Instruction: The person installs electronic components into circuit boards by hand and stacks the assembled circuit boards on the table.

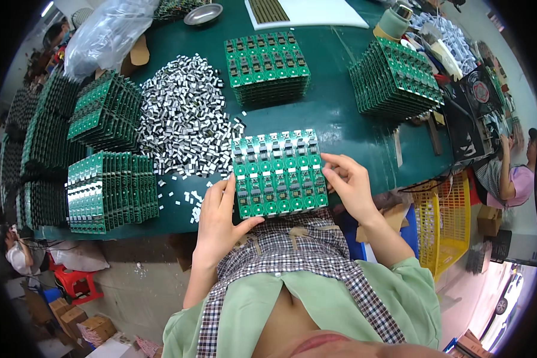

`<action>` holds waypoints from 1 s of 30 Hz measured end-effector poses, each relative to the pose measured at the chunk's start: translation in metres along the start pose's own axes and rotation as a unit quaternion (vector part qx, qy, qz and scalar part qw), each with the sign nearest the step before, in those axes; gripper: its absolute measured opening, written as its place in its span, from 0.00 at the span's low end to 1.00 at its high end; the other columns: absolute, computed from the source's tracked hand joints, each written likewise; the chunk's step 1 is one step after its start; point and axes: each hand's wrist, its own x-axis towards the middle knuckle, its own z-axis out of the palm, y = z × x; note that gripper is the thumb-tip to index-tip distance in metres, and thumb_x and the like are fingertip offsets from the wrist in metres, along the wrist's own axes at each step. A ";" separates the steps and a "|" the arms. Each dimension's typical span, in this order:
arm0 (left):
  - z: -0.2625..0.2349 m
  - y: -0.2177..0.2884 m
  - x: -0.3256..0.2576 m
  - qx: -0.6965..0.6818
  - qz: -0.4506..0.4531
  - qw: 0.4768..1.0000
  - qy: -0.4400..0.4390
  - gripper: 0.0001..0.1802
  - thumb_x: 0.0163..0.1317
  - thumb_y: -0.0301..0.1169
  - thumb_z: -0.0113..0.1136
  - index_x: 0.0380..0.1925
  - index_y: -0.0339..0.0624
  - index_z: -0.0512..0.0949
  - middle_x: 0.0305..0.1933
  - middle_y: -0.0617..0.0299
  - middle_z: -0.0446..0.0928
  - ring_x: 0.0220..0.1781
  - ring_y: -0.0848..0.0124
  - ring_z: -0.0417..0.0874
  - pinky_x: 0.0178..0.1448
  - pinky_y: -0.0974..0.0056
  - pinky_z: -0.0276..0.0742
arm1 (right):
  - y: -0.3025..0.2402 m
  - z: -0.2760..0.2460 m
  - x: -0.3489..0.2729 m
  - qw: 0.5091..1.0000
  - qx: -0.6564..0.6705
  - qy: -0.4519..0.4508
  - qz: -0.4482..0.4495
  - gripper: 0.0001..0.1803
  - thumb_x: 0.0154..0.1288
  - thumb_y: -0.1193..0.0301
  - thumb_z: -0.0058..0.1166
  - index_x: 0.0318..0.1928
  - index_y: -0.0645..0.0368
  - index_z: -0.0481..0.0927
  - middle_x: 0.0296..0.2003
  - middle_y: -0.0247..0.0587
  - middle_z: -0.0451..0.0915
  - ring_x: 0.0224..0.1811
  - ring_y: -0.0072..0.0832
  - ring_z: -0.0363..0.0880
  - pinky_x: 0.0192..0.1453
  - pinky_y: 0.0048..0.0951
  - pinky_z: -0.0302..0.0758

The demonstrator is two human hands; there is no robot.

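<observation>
Between my hands, at the table's near edge, is a green circuit board panel [279, 174] with rows of small mounted parts. My left hand [216, 218] grips its left edge, thumb along the near corner. At the right edge, my right hand [350, 185] pinches the panel between thumb and fingers. Just beyond its left side spreads a heap of small silver-white and black components [185, 116]. A stack of similar green panels [267, 68] stands behind the held one.
More panel stacks stand at the left [110, 191] and at the far right [394, 77]. A clear plastic bag [107, 39], a metal dish [203, 14] and a green bottle [392, 24] lie along the back. A yellow crate [441, 221] is beside the table at right.
</observation>
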 end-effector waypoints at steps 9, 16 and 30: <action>-0.012 0.013 0.007 -0.005 0.040 0.998 0.056 0.52 0.37 0.42 0.76 0.61 0.26 0.62 0.44 0.50 0.68 0.45 0.56 0.70 0.49 0.57 0.67 | -0.028 -0.006 0.004 0.992 0.127 0.000 0.000 0.17 0.65 0.79 0.50 0.55 0.64 0.75 0.36 0.31 0.71 0.30 0.13 0.72 0.30 0.14 0.72; -0.050 0.015 0.131 -0.029 0.062 0.990 0.121 0.45 0.49 0.39 0.70 0.62 0.26 0.58 0.49 0.45 0.69 0.52 0.52 0.72 0.57 0.57 0.67 | -0.061 -0.022 0.131 0.994 0.038 0.032 -0.096 0.18 0.65 0.71 0.50 0.54 0.64 0.77 0.34 0.29 0.79 0.30 0.13 0.70 0.31 0.18 0.67; -0.018 -0.046 0.218 -0.049 0.061 0.992 0.098 0.40 0.53 0.43 0.67 0.59 0.26 0.63 0.63 0.41 0.64 0.66 0.52 0.64 0.69 0.58 0.58 | -0.023 -0.019 0.243 0.998 -0.056 0.028 -0.027 0.17 0.64 0.72 0.50 0.53 0.61 0.77 0.34 0.33 0.79 0.30 0.17 0.74 0.30 0.21 0.70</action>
